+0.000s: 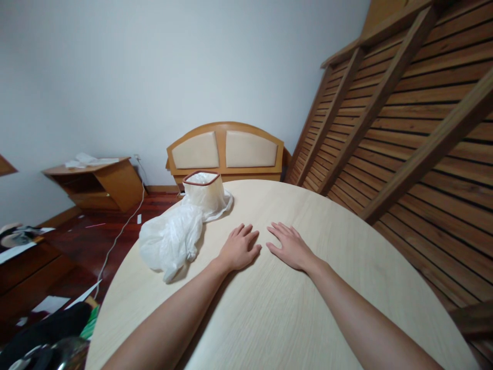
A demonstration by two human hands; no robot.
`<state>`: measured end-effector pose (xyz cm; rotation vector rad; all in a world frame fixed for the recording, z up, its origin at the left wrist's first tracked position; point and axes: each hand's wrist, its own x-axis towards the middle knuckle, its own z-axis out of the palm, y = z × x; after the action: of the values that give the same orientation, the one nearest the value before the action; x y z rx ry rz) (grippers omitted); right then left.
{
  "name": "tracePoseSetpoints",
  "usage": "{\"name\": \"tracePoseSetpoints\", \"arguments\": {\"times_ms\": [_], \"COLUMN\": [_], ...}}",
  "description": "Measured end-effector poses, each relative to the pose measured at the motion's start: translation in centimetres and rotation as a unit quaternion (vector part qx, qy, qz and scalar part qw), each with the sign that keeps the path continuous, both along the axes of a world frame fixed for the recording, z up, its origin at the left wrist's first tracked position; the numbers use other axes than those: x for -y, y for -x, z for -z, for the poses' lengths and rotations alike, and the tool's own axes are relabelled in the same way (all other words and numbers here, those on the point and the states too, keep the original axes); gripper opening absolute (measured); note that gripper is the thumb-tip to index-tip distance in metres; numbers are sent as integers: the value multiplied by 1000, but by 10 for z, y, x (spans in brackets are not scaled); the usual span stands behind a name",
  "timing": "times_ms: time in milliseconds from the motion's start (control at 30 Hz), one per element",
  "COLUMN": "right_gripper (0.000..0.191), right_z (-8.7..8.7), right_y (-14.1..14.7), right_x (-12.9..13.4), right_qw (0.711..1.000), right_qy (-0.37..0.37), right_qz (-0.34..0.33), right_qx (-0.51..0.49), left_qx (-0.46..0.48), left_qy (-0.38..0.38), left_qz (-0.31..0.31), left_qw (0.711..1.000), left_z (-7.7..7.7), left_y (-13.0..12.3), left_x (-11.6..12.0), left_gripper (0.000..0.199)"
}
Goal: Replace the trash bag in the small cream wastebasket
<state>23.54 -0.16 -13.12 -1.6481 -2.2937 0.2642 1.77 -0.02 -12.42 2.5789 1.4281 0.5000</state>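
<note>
My left hand point(239, 247) lies palm down on the round pale wooden table point(269, 318), fingers spread and holding nothing. Just to its right, my right hand point(290, 245) rests flat on the same surface, its fingers apart; a small gap separates the two. Beyond my left hand, toward the table's far left edge, stands a cream bin point(204, 194) with a brown rim, lined with a white plastic bag. Crumpled white plastic point(171, 239) spreads from the bin's base toward the left edge.
A wooden headboard point(252, 149) with cream panels stands behind the table. Slatted wooden frames point(416, 113) lean along the right. At left are a low cabinet point(119, 185), a white cable point(115, 239) on the dark red floor, and scattered papers point(52, 304).
</note>
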Motion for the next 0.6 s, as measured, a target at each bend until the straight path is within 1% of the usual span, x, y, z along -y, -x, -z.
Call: {"name": "tracePoseSetpoints", "arguments": {"times_ms": [100,200,300,400,500,600], "right_gripper": [63,62,61,60,60,61], "right_z": [-1,-3,-2,-1,-1,-1], "right_y": [0,1,0,0,-1,-1], "right_x": [1,2,2,1,1,1], "right_qw": [1000,1000,1000,1000,1000,1000], "right_qy": [0,-1,-6,-8,-7,-3], "right_qz": [0,-1,-3,-4,-6,-8], "right_qx": [0,-1,-4,-5,-4,-8], "left_qx": [4,15,30,53,76,91], "left_qy": [-3,-21,-47,-84,-137,-189], "left_qz": [-1,1,-2,-40,-85,-132], "left_qw": [1000,1000,998,994,984,969], "left_z": [1,1,-4,-19,-43,-68], "left_y": [0,-1,-1,5,21,45], "left_x": [0,2,0,-10,-30,-54], "left_gripper": [50,48,42,36,30,28]}}
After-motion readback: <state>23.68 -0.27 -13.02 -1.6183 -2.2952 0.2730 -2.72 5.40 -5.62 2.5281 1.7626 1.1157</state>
